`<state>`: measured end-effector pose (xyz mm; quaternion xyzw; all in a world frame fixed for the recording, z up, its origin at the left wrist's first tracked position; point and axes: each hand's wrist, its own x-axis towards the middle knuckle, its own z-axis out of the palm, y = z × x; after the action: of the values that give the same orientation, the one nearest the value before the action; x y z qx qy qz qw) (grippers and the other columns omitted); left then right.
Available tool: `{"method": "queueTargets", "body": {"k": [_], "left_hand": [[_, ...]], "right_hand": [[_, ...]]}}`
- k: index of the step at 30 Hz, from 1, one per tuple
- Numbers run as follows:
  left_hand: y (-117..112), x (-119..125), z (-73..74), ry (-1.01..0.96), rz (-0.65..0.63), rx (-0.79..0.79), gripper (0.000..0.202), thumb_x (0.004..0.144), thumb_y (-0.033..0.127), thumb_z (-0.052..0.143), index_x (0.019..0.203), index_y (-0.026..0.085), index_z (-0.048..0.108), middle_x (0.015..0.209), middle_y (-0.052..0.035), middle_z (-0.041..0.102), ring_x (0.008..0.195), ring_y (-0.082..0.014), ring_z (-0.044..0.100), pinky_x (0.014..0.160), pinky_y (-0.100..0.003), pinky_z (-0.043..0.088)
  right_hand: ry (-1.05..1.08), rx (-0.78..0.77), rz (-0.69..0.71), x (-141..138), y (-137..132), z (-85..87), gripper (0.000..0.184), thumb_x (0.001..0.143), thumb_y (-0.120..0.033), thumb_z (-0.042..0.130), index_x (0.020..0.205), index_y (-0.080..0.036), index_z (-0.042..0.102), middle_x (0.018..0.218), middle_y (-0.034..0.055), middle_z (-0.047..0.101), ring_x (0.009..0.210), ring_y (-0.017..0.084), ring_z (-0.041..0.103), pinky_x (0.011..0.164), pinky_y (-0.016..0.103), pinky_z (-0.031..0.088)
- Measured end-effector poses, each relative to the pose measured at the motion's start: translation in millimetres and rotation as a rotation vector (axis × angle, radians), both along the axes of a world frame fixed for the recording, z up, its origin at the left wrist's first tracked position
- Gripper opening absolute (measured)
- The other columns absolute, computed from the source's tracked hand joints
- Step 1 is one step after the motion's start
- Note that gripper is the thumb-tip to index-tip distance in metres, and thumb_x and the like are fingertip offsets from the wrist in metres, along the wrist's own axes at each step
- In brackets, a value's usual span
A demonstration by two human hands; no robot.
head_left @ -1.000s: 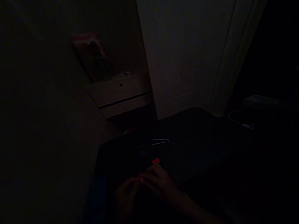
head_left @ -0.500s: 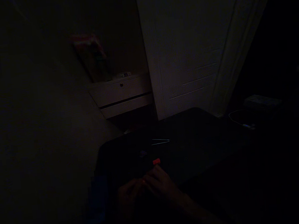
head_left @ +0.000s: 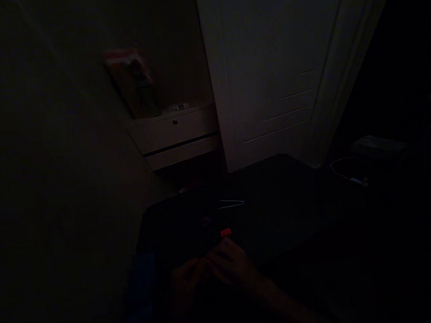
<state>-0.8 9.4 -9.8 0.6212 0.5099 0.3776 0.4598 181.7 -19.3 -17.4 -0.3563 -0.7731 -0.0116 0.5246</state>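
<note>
The two hands meet low over the near part of the dark bench, fingertips drawn together and touching. The left hand (head_left: 185,281) sits toward the bench's near-left corner with its fingers curled inward; the right hand (head_left: 229,264) comes in from the near-right, its forearm running back toward the near edge. The room is very dim, so whether either hand pinches something between the fingertips cannot be told (only the outline of the knuckles shows).

Just beyond the right hand's fingertips, a small orange-red piece (head_left: 226,232) lies on the bench, close to the fingers but apart from them. A little farther toward the far edge and slightly left of it is a faint pale speck (head_left: 206,221), too dim to identify. Farther still, near the middle of the bench, a thin metal tool (head_left: 231,202) like tweezers lies flat, its two slim arms pointing toward the left.

At the bench's near-left edge a blue object (head_left: 143,282) stands out faintly. Off the far-right corner a white cable (head_left: 344,172) curls on a dark surface. Behind the bench a pale door (head_left: 268,75) fills the background, and to its left a light drawer unit (head_left: 177,134) carries a reddish package (head_left: 134,83) leaning on top.
</note>
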Motion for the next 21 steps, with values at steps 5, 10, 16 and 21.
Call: {"method": "queueTargets", "body": {"k": [5, 10, 16, 21], "left_hand": [[-2, 2, 6.8, -0.029, 0.022, -0.015, 0.035, 0.071, 0.053, 0.078, 0.067, 0.019, 0.079, 0.061, -0.0040, 0.073, 0.058, -0.0202, 0.063, 0.056, -0.028, 0.050], [-2, 2, 9.0, -0.009, 0.018, -0.004, 0.035, 0.075, 0.053, 0.075, 0.065, 0.019, 0.077, 0.059, -0.0033, 0.071, 0.057, -0.0200, 0.063, 0.056, -0.028, 0.050], [-4, 1, 9.5, 0.015, 0.000, 0.067, 0.036, 0.082, 0.050, 0.069, 0.066, 0.020, 0.076, 0.061, -0.0031, 0.070, 0.059, -0.0195, 0.063, 0.060, -0.028, 0.050], [-3, -2, 3.7, -0.024, -0.004, 0.060, 0.034, 0.082, 0.050, 0.072, 0.071, 0.019, 0.079, 0.063, -0.0045, 0.073, 0.061, -0.0202, 0.064, 0.060, -0.028, 0.051]], "right_hand": [[0.050, -0.024, 0.043, 2, 0, -3.8, 0.024, 0.105, -0.019, 0.053, 0.125, -0.019, 0.066, 0.096, 0.0090, 0.070, 0.086, 0.022, 0.060, 0.074, 0.034, 0.052], [0.084, -0.075, 0.087, 2, -2, -3.8, 0.042, 0.100, -0.015, 0.057, 0.142, -0.023, 0.059, 0.105, 0.0097, 0.067, 0.093, 0.023, 0.060, 0.083, 0.039, 0.054], [0.093, -0.103, 0.095, 4, 1, -7.7, 0.043, 0.101, -0.013, 0.057, 0.142, -0.027, 0.060, 0.102, 0.0084, 0.066, 0.093, 0.022, 0.060, 0.079, 0.035, 0.054], [0.117, -0.074, 0.091, 3, 2, -12.1, 0.043, 0.103, -0.014, 0.056, 0.143, -0.029, 0.060, 0.100, 0.0071, 0.066, 0.090, 0.021, 0.060, 0.078, 0.033, 0.053]]}}
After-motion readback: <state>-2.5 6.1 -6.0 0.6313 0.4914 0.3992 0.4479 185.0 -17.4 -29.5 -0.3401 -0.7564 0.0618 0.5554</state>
